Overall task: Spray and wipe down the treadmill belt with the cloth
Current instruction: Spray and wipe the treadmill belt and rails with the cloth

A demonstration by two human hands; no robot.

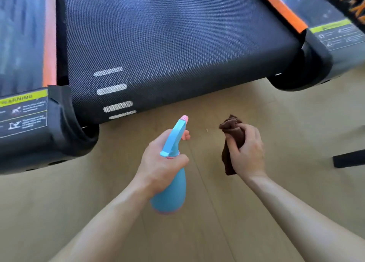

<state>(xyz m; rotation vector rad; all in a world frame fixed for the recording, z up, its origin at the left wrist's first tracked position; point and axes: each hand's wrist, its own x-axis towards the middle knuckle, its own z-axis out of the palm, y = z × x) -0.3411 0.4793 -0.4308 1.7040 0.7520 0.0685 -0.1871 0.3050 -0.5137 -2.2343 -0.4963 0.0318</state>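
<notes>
Lower centre of frame: left hand (162,161) grips spray bottle (173,175), nozzle aimed at treadmill belt (177,34) for spraying; right hand (246,151) clutches bunched brown cloth (231,129), ready to wipe.

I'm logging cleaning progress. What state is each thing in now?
treadmill belt: nothing lying on it
spray bottle: held in the air, nozzle toward the belt
cloth: bunched up, clear of the belt
left hand: grips the spray bottle
right hand: grips the cloth
</notes>
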